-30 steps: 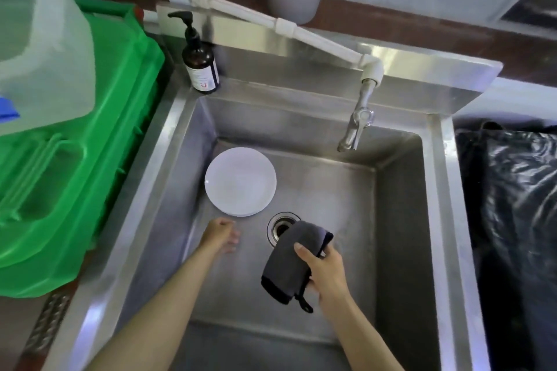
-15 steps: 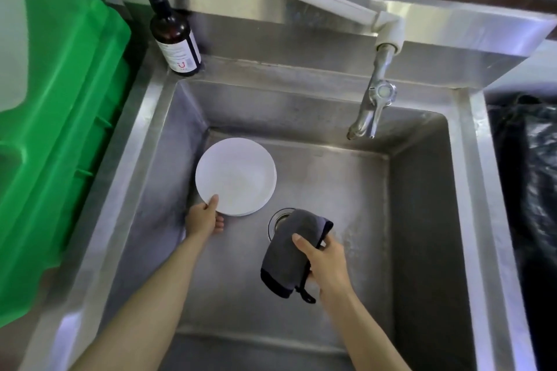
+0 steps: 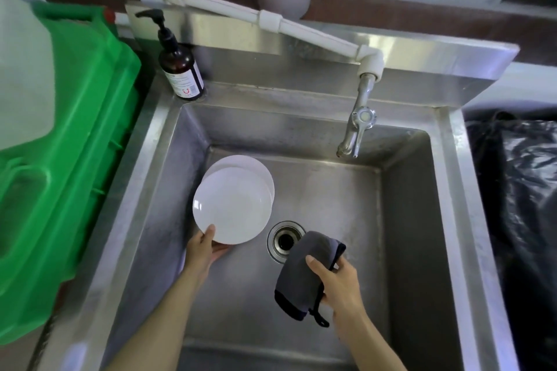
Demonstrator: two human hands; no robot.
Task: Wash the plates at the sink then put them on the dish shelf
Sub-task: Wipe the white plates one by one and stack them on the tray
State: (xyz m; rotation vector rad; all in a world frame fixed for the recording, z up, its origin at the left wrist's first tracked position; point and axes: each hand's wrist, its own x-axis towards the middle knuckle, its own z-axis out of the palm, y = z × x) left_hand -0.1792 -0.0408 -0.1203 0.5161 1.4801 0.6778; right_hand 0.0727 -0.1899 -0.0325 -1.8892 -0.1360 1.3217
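The hands are down in the basin, and both are busy. The right hand [image 3: 339, 281] grips a folded dark grey cloth [image 3: 304, 275], thumb across its face and fingers curled behind, so the cloth hangs just this side of the round metal drain [image 3: 284, 240]. The left hand [image 3: 205, 248] pinches the near rim of the upper round white plate [image 3: 233, 205], thumb on top and fingers underneath, tipping its near edge up off the lower round white plate [image 3: 256, 170], which lies flat on the floor of the stainless steel sink [image 3: 331, 208] toward the back left corner.

By my reading this is the very start of the washing: one plate picked out, cloth ready, nothing scrubbed yet. No water runs from the metal tap [image 3: 355, 132], which hangs over the far right of the basin. The next move likely calls for bringing plate and cloth together, with the tap opened or soap fetched from the brown pump bottle [image 3: 180, 69] on the back left corner of the rim.

The count: two plates, one cloth, one tap, one pump bottle, one drain. Beyond the left edge sits a green plastic crate [image 3: 75, 135]; to the right, black plastic sheeting [image 3: 518, 205]. The dish shelf is not in view.
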